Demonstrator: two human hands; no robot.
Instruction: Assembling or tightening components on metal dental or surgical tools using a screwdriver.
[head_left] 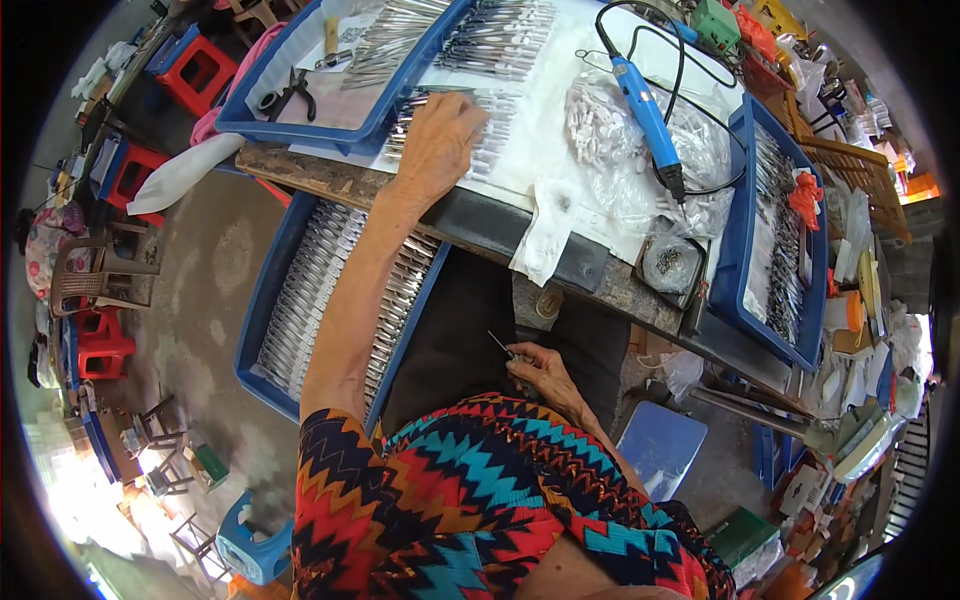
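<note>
Under the left hand (pixel 437 142) lie silvery tools (pixel 493 140).

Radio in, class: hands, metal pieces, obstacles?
Left hand at metal pieces. Right hand gripping thin metal item. Pieces lying in rows. Blue tray near left hand, not blocking.

Bright white work surface (pixel 541 112), blown-out glare at lower left, strong fisheye curvature toward the black rim.

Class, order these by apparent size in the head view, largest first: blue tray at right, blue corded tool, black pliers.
1. Blue tray at right
2. Blue corded tool
3. Black pliers
</note>
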